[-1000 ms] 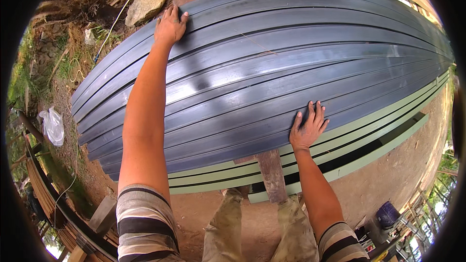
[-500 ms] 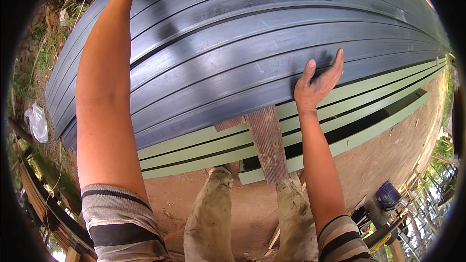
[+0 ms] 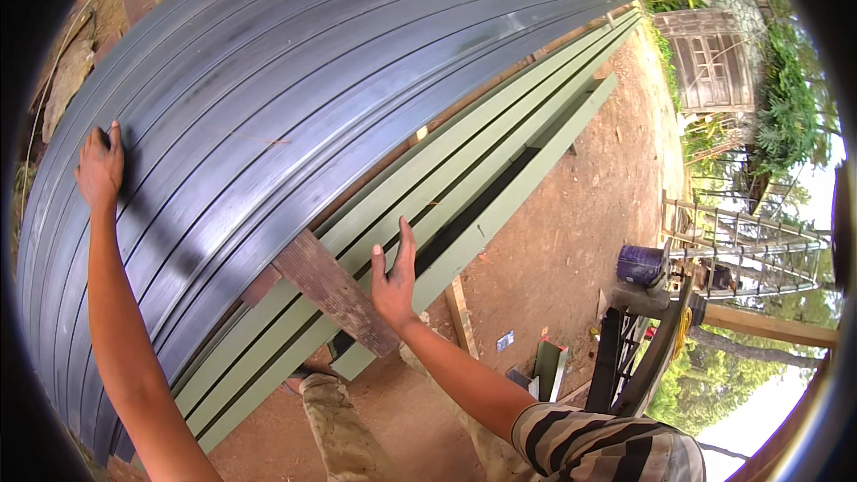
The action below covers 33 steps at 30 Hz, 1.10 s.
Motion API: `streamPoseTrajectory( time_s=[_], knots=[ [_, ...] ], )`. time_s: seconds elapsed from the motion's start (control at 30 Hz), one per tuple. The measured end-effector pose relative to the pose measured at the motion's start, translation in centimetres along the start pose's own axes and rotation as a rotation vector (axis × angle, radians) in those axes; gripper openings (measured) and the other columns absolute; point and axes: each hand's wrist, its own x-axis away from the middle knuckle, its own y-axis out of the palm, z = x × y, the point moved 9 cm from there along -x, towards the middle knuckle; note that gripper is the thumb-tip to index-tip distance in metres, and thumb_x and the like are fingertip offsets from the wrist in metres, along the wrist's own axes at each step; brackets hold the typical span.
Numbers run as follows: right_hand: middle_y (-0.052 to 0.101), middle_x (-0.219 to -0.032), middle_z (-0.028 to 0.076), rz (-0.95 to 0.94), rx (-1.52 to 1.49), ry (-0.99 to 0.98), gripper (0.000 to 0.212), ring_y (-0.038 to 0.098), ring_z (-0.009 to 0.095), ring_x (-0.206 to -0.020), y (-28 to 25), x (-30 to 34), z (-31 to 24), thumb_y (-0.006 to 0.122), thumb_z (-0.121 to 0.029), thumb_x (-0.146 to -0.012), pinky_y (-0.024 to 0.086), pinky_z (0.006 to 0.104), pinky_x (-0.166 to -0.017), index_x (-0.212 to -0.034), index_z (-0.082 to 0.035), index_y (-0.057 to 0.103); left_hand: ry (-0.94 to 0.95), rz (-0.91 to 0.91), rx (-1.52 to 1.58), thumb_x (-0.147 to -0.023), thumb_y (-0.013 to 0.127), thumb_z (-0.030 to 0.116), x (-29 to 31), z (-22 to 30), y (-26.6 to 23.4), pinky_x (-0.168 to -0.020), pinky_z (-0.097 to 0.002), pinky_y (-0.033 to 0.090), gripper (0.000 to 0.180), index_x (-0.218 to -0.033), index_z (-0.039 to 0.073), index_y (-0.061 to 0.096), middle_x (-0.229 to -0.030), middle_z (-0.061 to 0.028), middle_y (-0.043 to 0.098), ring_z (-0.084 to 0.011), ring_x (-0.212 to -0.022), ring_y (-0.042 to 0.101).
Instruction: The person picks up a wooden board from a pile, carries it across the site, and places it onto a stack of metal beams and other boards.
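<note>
Long dark grey ribbed panels (image 3: 295, 98) lie side by side in a wide, shiny layer. My left hand (image 3: 100, 165) rests on them toward their far left side, its fingers stretched and slightly bent, thumb apart, with a shadow beside it. Over the green beams, my right hand (image 3: 395, 278) is raised with fingers spread, holding nothing. Whether it touches anything below cannot be made out. Several long green beams (image 3: 446, 161) run along the panels' near edge. A worn reddish-brown wooden board (image 3: 335, 295) sticks out from under the panels and across the beams, close to my right hand.
Bare earth ground (image 3: 536, 232) lies to the right of the beams. There stand a dark purple bucket (image 3: 640, 263), black metal frame parts (image 3: 616, 348) and a green metal offcut (image 3: 549, 366). A lattice of metal bars (image 3: 750, 250) and a wooden shutter (image 3: 710, 58) are farther off.
My view has swung right. My right hand has left the grey panels and hovers over the green beams. The panels' near edge sits farther away, baring more board; the dark gap among them has closed.
</note>
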Motion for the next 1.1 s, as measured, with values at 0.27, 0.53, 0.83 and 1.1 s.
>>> streamPoseTrajectory(
  time_s=[0.27, 0.53, 0.83, 1.1],
  knots=[
    [0.033, -0.153, 0.024, -0.006, 0.054, -0.041, 0.063, 0.034, 0.039, -0.143, -3.2, -1.6, -2.0, 0.053, -0.028, -0.104, 0.029, 0.0460, -0.118, -0.155, -0.002, 0.025, -0.013, -0.083, 0.015, -0.101, 0.042, 0.052, 5.8, 3.8, -2.3, -0.099, -0.0528, 0.043, 0.055, -0.124, 0.006, 0.061, -0.126, -0.0148, 0.063, -0.0322, -0.121, 0.057],
    [0.030, -0.155, 0.023, -0.053, 0.017, 0.056, 0.065, 0.031, 0.040, -0.145, -1.7, -4.0, -3.7, 0.053, -0.028, -0.103, 0.029, 0.0459, -0.118, -0.156, -0.005, 0.022, -0.040, -0.093, 0.078, -0.102, 0.045, 0.046, 10.5, 4.5, -4.8, -0.089, -0.0489, 0.044, 0.046, -0.111, 0.005, 0.063, -0.113, -0.0113, 0.065, -0.0306, -0.110, 0.059],
    [0.032, -0.154, 0.023, -0.092, 0.040, 0.102, 0.066, 0.034, 0.040, -0.143, -3.1, -1.3, -0.7, 0.053, -0.030, -0.102, 0.032, 0.0461, -0.116, -0.156, -0.008, 0.022, -0.045, -0.044, 0.143, -0.102, 0.049, 0.036, 15.1, 5.2, -6.5, -0.081, -0.0466, 0.043, 0.035, -0.098, 0.004, 0.063, -0.100, -0.0103, 0.065, -0.0308, -0.096, 0.060],
    [0.037, -0.150, 0.024, -0.162, 0.024, 0.171, 0.069, 0.045, 0.039, -0.134, -2.8, -1.8, -0.8, 0.054, -0.034, -0.103, 0.037, 0.0455, -0.112, -0.157, -0.006, 0.021, -0.062, -0.009, 0.186, -0.101, 0.050, 0.034, 18.0, 5.2, -7.1, -0.081, -0.0455, 0.043, 0.033, -0.097, 0.004, 0.063, -0.099, -0.0115, 0.065, -0.0309, -0.097, 0.059]
  ],
)
